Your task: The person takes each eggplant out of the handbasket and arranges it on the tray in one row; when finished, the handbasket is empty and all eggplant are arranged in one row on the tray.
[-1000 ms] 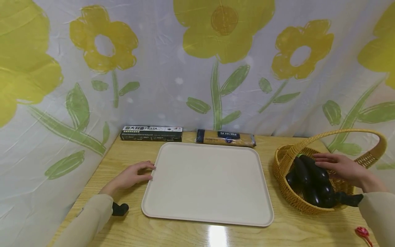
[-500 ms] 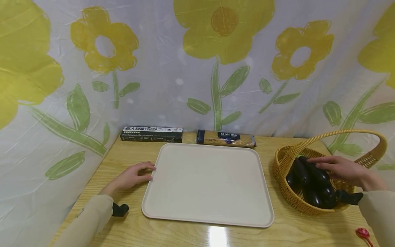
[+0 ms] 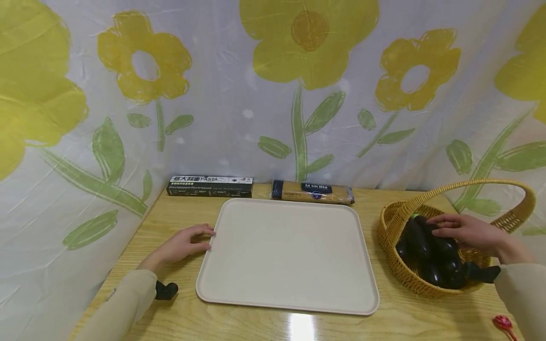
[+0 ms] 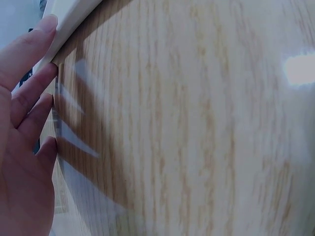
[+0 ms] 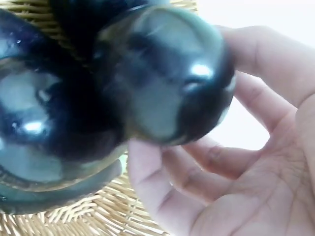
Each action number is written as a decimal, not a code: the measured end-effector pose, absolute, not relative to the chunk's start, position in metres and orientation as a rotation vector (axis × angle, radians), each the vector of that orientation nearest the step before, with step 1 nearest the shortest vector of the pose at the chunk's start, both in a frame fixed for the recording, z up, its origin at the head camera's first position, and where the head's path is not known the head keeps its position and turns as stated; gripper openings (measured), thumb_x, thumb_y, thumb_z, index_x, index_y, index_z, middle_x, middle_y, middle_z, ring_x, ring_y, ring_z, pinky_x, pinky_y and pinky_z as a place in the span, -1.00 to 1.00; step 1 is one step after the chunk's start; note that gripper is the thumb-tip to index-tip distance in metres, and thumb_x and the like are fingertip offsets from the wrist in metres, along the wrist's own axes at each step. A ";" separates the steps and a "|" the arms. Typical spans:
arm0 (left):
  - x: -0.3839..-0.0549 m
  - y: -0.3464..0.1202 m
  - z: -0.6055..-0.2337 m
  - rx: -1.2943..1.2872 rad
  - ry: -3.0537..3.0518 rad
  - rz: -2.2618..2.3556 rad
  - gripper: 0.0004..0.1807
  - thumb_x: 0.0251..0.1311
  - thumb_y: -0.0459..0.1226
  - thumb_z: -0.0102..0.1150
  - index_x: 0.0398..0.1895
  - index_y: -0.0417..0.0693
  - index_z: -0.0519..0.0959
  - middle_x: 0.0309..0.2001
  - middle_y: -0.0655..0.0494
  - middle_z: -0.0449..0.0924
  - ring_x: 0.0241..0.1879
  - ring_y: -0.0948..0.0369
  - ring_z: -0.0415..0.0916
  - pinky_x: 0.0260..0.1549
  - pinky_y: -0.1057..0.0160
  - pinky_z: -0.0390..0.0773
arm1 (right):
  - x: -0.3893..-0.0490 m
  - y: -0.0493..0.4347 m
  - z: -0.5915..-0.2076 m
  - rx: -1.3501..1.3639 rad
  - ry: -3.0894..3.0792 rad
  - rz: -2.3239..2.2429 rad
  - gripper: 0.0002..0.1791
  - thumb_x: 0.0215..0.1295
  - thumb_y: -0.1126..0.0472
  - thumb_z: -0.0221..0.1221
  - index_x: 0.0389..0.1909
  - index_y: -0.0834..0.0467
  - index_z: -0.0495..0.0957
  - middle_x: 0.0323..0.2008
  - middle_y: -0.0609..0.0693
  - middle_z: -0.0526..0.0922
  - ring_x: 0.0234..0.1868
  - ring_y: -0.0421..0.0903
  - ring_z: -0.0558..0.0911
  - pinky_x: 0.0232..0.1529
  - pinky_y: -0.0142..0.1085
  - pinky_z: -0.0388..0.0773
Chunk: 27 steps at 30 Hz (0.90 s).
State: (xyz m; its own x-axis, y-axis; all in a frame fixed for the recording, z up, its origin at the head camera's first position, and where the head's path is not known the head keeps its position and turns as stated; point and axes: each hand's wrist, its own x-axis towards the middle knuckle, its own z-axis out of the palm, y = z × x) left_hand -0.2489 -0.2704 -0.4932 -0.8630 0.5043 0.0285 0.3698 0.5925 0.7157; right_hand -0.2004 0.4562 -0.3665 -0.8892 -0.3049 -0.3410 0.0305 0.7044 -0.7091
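Right hand holds an eggplant, left hand touches the tray

The eggplant is together with other dark, shiny eggplants inside a wicker basket, which stands toward the right edge of the wooden table. The right hand has its fingers and thumb curled around the eggplant. The left hand is with fingers extended and thumb spread apart from them; their tips are at the left edge of the pale tray. Near the back left corner of the table lies a pasta box. A spaghetti packet lies along the back edge, about its middle. A small red object lies in front of the basket.
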 end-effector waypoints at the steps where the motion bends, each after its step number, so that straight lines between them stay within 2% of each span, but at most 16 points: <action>1: -0.249 -0.270 -0.493 0.733 2.643 1.126 -0.60 0.25 -0.13 0.29 0.12 -0.04 0.57 0.29 -0.18 0.41 0.37 -0.22 0.16 0.31 -0.26 0.16 | -0.200 0.456 -0.366 -0.222 2.475 -1.045 -0.41 0.49 0.12 0.05 0.34 0.44 0.23 0.25 0.63 0.22 0.05 0.10 0.55 -0.25 -0.22 0.64; 4: -0.249 -0.270 -0.493 0.724 2.645 1.130 -0.60 0.24 -0.14 0.30 0.12 -0.04 0.58 0.28 -0.17 0.42 0.37 -0.21 0.17 0.31 -0.25 0.16 | -0.199 0.457 -0.363 -0.225 2.486 -1.034 -0.40 0.48 0.11 0.06 0.36 0.40 0.22 0.26 0.65 0.17 -0.06 -0.25 0.52 -0.33 -0.25 0.61; 5: -0.249 -0.270 -0.493 0.730 2.647 1.124 -0.60 0.24 -0.13 0.30 0.12 -0.04 0.58 0.28 -0.18 0.42 0.37 -0.22 0.17 0.30 -0.26 0.17 | -0.199 0.458 -0.363 -0.223 2.486 -1.041 -0.40 0.48 0.12 0.06 0.37 0.39 0.22 0.27 0.65 0.16 -0.11 -0.32 0.50 -0.37 -0.25 0.60; 8: -0.249 -0.270 -0.493 0.703 2.636 1.138 -0.59 0.23 -0.13 0.31 0.12 -0.03 0.58 0.29 -0.17 0.41 0.38 -0.21 0.15 0.33 -0.25 0.14 | -0.197 0.460 -0.363 -0.203 2.490 -1.059 -0.41 0.50 0.11 0.03 0.40 0.34 0.22 0.29 0.64 0.13 -0.07 -0.40 0.46 -0.43 -0.24 0.57; 9: -0.249 -0.270 -0.493 0.701 2.635 1.134 -0.59 0.24 -0.12 0.30 0.12 -0.03 0.58 0.29 -0.17 0.40 0.39 -0.21 0.14 0.33 -0.25 0.13 | -0.197 0.461 -0.364 -0.201 2.498 -1.059 -0.42 0.51 0.11 0.02 0.41 0.33 0.22 0.30 0.63 0.13 -0.01 -0.36 0.47 -0.40 -0.26 0.58; 12: -0.249 -0.270 -0.493 0.694 2.630 1.129 -0.58 0.24 -0.12 0.30 0.13 -0.03 0.57 0.31 -0.18 0.39 0.40 -0.20 0.12 0.34 -0.24 0.12 | -0.194 0.463 -0.364 -0.164 2.517 -1.074 -0.44 0.52 0.10 0.00 0.42 0.27 0.24 0.30 0.59 0.17 -0.09 -0.36 0.49 -0.46 -0.25 0.55; 13: -0.249 -0.270 -0.493 0.694 2.628 1.128 -0.58 0.25 -0.12 0.29 0.14 -0.04 0.56 0.31 -0.19 0.38 0.40 -0.21 0.12 0.34 -0.25 0.12 | -0.193 0.463 -0.364 -0.161 2.524 -1.082 -0.45 0.53 0.10 0.00 0.42 0.26 0.25 0.30 0.58 0.18 -0.17 -0.38 0.48 -0.47 -0.25 0.54; 15: -0.249 -0.269 -0.493 0.697 2.627 1.120 -0.57 0.25 -0.11 0.28 0.15 -0.04 0.56 0.31 -0.19 0.37 0.40 -0.21 0.11 0.33 -0.25 0.12 | -0.191 0.464 -0.364 -0.155 2.544 -1.096 -0.46 0.53 0.10 -0.01 0.41 0.26 0.25 0.28 0.57 0.19 -0.42 -0.28 0.44 -0.53 -0.24 0.50; 17: -0.249 -0.269 -0.493 0.697 2.624 1.125 -0.57 0.25 -0.11 0.28 0.15 -0.05 0.56 0.31 -0.19 0.38 0.40 -0.21 0.11 0.33 -0.25 0.12 | -0.188 0.464 -0.364 -0.134 2.563 -1.114 -0.46 0.53 0.09 -0.01 0.40 0.25 0.26 0.26 0.55 0.20 -0.63 -0.28 0.26 -0.61 -0.19 0.44; 18: -0.249 -0.269 -0.493 0.696 2.624 1.124 -0.57 0.25 -0.11 0.28 0.15 -0.05 0.56 0.31 -0.19 0.38 0.40 -0.21 0.12 0.33 -0.25 0.13 | -0.187 0.465 -0.364 -0.134 2.572 -1.126 -0.45 0.53 0.09 -0.01 0.40 0.28 0.25 0.24 0.55 0.22 -0.68 -0.20 0.19 -0.65 -0.15 0.40; 22: -0.249 -0.269 -0.493 0.695 2.624 1.126 -0.57 0.25 -0.11 0.29 0.15 -0.04 0.56 0.30 -0.18 0.39 0.39 -0.20 0.13 0.33 -0.24 0.14 | -0.183 0.465 -0.368 -0.092 2.630 -1.108 -0.40 0.52 0.01 0.00 0.40 0.29 0.22 0.24 0.47 0.24 -0.62 -0.19 0.27 -0.64 -0.15 0.40; 26: -0.249 -0.269 -0.492 0.693 2.628 1.117 -0.57 0.25 -0.11 0.28 0.15 -0.04 0.56 0.30 -0.17 0.39 0.39 -0.20 0.13 0.32 -0.25 0.15 | -0.180 0.465 -0.374 -0.037 2.683 -1.075 -0.34 0.49 -0.04 0.03 0.40 0.29 0.20 0.12 0.33 0.31 -0.48 -0.18 0.33 -0.55 -0.20 0.43; 27: -0.248 -0.269 -0.492 0.693 2.631 1.115 -0.57 0.25 -0.11 0.28 0.15 -0.04 0.56 0.30 -0.17 0.40 0.39 -0.20 0.13 0.32 -0.25 0.15 | -0.178 0.464 -0.374 -0.029 2.691 -1.072 -0.34 0.48 -0.04 0.04 0.40 0.30 0.20 0.09 0.31 0.32 -0.50 -0.17 0.32 -0.55 -0.20 0.43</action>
